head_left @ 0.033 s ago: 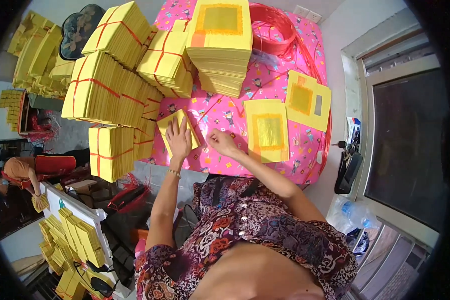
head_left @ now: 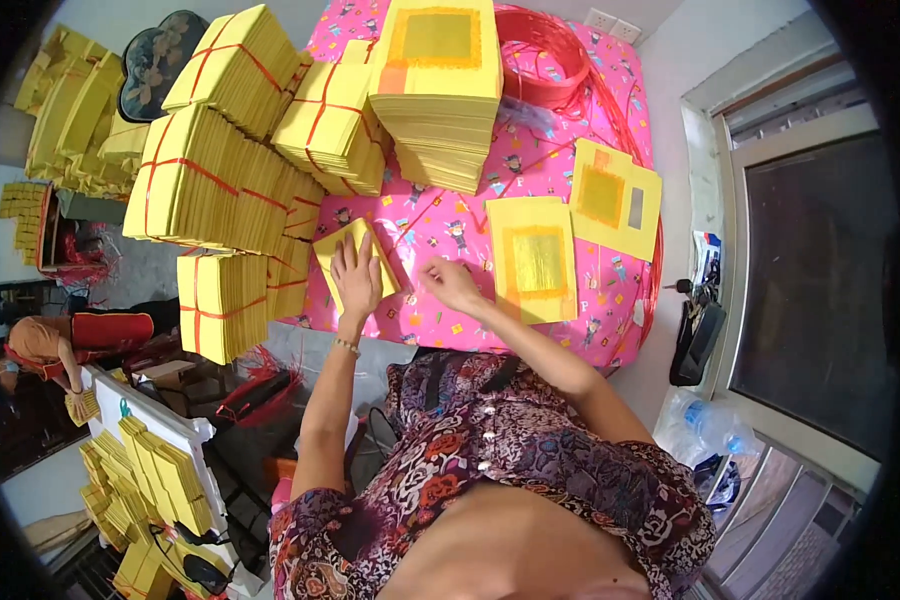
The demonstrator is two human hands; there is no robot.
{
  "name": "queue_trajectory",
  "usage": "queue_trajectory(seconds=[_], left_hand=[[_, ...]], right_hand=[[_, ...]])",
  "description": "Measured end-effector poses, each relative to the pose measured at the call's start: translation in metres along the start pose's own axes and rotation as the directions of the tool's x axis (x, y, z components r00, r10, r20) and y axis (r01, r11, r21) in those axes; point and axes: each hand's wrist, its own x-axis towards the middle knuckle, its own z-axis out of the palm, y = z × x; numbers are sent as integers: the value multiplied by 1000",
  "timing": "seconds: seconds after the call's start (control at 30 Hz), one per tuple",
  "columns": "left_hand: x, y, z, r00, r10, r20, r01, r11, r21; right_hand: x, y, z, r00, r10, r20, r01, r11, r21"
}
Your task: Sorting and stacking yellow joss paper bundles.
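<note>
My left hand (head_left: 356, 276) lies flat, fingers stretched, on a short stack of yellow paper (head_left: 327, 256) near the table's front left. A thin red line runs along the right side of that stack. Just right of it my right hand (head_left: 451, 284) is closed, fingertips pinched together; whatever they hold is too small to make out. A yellow sheet with a gold square (head_left: 535, 260) lies right of this hand. Beyond it, partly overlapping, is another yellow sheet with an orange-edged square and a grey rectangle (head_left: 615, 205).
Bundles of yellow paper tied with red strips (head_left: 185, 180) crowd the table's left. A tall loose stack (head_left: 438, 120) stands at the back, beside a coil of red strip (head_left: 545, 65). The pink patterned cloth (head_left: 430, 220) covers the table. Another person (head_left: 45, 340) works at far left.
My right hand has shifted very slightly to the right, fingers still pinched. My left hand stays on the stack.
</note>
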Motion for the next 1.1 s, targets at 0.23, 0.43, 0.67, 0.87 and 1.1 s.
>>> queue_trajectory(seconds=[0.23, 0.43, 0.67, 0.87, 1.1], left_hand=[[22, -11, -28, 998, -67, -9, 64, 976, -210], [38, 22, -60, 989, -53, -141, 23, 978, -209], [90, 75, -37, 990, -76, -117, -7, 811, -585], [150, 97, -17, 851, -336, 404, 411, -54, -910], [185, 94, -13, 801, -273, 533, 428, -362, -828]], right_hand=[[-12, 5, -72, 983, -9, -185, 20, 998, 54], [-11, 19, -96, 967, -22, -255, 84, 968, 235], [14, 3, -125, 923, -80, -376, 180, 954, 240], [43, -17, -149, 904, -68, -423, 195, 944, 266], [55, -50, -163, 960, 116, -256, 51, 824, 564]])
